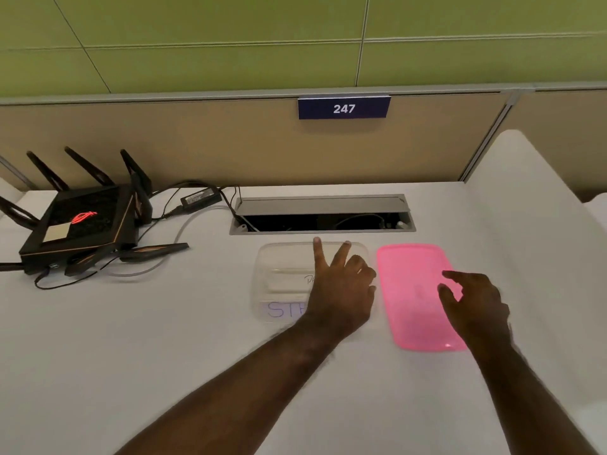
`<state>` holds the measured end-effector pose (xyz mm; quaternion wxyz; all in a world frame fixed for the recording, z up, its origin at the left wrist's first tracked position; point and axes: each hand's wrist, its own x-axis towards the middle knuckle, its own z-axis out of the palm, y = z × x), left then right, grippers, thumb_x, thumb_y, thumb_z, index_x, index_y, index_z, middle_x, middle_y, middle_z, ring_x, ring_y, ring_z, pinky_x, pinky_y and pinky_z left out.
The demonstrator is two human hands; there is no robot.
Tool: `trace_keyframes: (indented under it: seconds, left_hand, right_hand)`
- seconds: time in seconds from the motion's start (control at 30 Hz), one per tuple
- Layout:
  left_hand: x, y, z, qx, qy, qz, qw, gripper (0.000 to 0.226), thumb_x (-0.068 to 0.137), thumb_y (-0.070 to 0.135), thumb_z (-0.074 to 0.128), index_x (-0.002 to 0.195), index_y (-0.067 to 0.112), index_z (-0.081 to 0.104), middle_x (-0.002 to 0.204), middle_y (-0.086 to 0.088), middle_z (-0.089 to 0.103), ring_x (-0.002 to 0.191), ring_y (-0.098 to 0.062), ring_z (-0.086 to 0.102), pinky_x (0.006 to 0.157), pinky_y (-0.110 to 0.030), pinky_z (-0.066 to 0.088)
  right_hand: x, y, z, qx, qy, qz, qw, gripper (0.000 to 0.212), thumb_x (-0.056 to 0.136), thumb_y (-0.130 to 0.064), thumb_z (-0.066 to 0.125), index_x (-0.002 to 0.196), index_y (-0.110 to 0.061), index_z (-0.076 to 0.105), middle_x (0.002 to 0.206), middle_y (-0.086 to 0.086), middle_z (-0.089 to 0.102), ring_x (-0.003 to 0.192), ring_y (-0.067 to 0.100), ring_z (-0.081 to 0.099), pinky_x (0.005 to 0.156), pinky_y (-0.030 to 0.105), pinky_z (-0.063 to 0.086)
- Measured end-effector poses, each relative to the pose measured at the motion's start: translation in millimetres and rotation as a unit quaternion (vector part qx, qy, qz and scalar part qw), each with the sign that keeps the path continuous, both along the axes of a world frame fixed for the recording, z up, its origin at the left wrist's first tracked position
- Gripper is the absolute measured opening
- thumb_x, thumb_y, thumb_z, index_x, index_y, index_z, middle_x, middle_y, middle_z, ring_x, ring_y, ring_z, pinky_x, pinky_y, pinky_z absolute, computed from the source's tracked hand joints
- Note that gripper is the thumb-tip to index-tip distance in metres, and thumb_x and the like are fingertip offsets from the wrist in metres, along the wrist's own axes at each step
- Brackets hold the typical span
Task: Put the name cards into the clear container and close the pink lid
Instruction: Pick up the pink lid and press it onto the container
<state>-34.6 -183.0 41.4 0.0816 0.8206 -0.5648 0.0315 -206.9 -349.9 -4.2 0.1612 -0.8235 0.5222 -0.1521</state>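
Note:
A clear container (279, 257) sits on the white desk, with white name cards (285, 284) lying inside it; one shows blue letters near the front wall. My left hand (341, 287) hovers over the container's right half with its fingers spread and nothing in it. The pink lid (410, 290) lies flat on the desk just right of the container. Over the lid's right edge is my right hand (473, 303), fingers apart and curled downward, holding nothing.
A black router (82, 224) with antennas and cables stands at the left. An open cable hatch (322, 215) lies just behind the container. A beige partition with a "247" sign (344, 108) closes the back. A white divider (532, 205) rises at the right.

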Motion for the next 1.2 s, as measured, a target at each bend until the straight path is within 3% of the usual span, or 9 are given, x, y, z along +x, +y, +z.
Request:
trace_keyframes:
  seconds: [0.2, 0.4, 0.6, 0.7, 0.8, 0.93, 1.03, 1.1, 1.2]
  left_hand:
    - [-79, -41, -29, 0.12, -0.06, -0.122, 0.983, 0.025, 0.077, 0.024, 0.07, 0.099, 0.013, 0.071, 0.105, -0.011, 0.073, 0.132, -0.041, 0.044, 0.11, -0.066, -0.011]
    - [-110, -43, -74, 0.267, -0.06, -0.143, 0.951, 0.017, 0.07, 0.024, 0.079, 0.083, 0.014, 0.075, 0.093, -0.011, 0.075, 0.112, -0.04, 0.06, 0.108, -0.064, -0.012]
    - [-109, -42, -91, 0.147, -0.049, -0.157, 0.975, 0.018, 0.057, 0.017, 0.077, 0.072, 0.019, 0.066, 0.076, 0.0, 0.064, 0.074, -0.023, 0.061, 0.091, -0.047, 0.051]
    - [-107, -42, -84, 0.063, 0.004, -0.147, 0.987, 0.027, 0.056, 0.018, 0.081, 0.07, 0.022, 0.058, 0.07, 0.004, 0.055, 0.055, -0.016, 0.054, 0.044, -0.026, 0.036]
    - [-94, -38, -57, -0.089, 0.095, -0.091, 0.987, 0.013, 0.083, 0.029, 0.064, 0.084, 0.021, 0.054, 0.08, 0.001, 0.057, 0.059, -0.02, 0.057, 0.043, -0.029, 0.037]
    - [-53, -23, 3, -0.203, 0.369, 0.016, 0.907, 0.011, 0.089, 0.03, 0.058, 0.089, 0.019, 0.06, 0.089, -0.002, 0.066, 0.074, -0.017, 0.066, 0.066, -0.029, 0.05]
    - [-13, 3, 27, -0.249, 0.595, 0.107, 0.757, 0.007, 0.087, 0.011, 0.066, 0.09, 0.006, 0.062, 0.082, -0.011, 0.071, 0.069, -0.016, 0.071, 0.068, -0.032, 0.056]
    - [12, 29, 27, -0.262, 0.675, 0.149, 0.673, 0.013, 0.089, 0.006, 0.063, 0.096, -0.004, 0.06, 0.082, -0.01, 0.072, 0.074, -0.021, 0.072, 0.073, -0.035, 0.06]
    - [38, 71, 11, -0.267, 0.704, 0.195, 0.629, 0.016, 0.091, 0.011, 0.06, 0.099, -0.002, 0.062, 0.089, -0.012, 0.073, 0.085, -0.029, 0.071, 0.074, -0.036, 0.06]
  right_hand:
    - [-46, -8, -46, 0.098, 0.137, -0.084, 0.982, 0.055, 0.086, -0.045, 0.059, 0.133, -0.019, 0.049, 0.124, 0.017, 0.054, 0.113, 0.041, 0.052, 0.093, 0.054, 0.041]
    - [-59, -12, -61, 0.074, 0.124, -0.085, 0.986, 0.037, 0.089, -0.033, 0.054, 0.122, -0.018, 0.057, 0.109, 0.012, 0.062, 0.099, 0.038, 0.06, 0.083, 0.046, 0.047]
    - [-67, -37, -53, 0.152, 0.052, -0.068, 0.985, 0.022, 0.087, -0.025, 0.054, 0.097, -0.018, 0.072, 0.098, 0.008, 0.072, 0.086, 0.03, 0.063, 0.077, 0.034, 0.049]
    - [-69, -44, -18, 0.166, -0.08, -0.042, 0.982, 0.007, 0.086, -0.021, 0.065, 0.084, -0.02, 0.072, 0.079, 0.005, 0.074, 0.082, 0.03, 0.067, 0.066, 0.026, 0.045]
    - [-65, -43, 29, 0.243, -0.298, -0.015, 0.923, 0.019, 0.095, -0.031, 0.053, 0.088, -0.025, 0.07, 0.074, -0.007, 0.072, 0.075, 0.026, 0.066, 0.059, 0.026, 0.046]
    - [-43, -36, 54, 0.261, -0.379, 0.007, 0.888, 0.051, 0.088, -0.06, 0.047, 0.126, -0.028, 0.056, 0.12, -0.001, 0.062, 0.101, 0.018, 0.062, 0.077, 0.038, 0.05]
    - [-13, -27, 43, 0.241, -0.338, -0.042, 0.909, 0.072, 0.077, -0.059, 0.056, 0.14, -0.028, 0.04, 0.138, 0.003, 0.049, 0.118, 0.02, 0.052, 0.098, 0.048, 0.045]
    - [10, -14, 35, 0.29, -0.338, -0.022, 0.895, 0.083, 0.07, -0.062, 0.059, 0.142, -0.024, 0.04, 0.137, 0.005, 0.052, 0.116, 0.021, 0.055, 0.097, 0.048, 0.047]
    - [46, 7, 22, 0.329, -0.298, 0.037, 0.895, 0.072, 0.076, -0.056, 0.065, 0.136, -0.02, 0.047, 0.121, 0.005, 0.062, 0.104, 0.027, 0.065, 0.082, 0.047, 0.054]
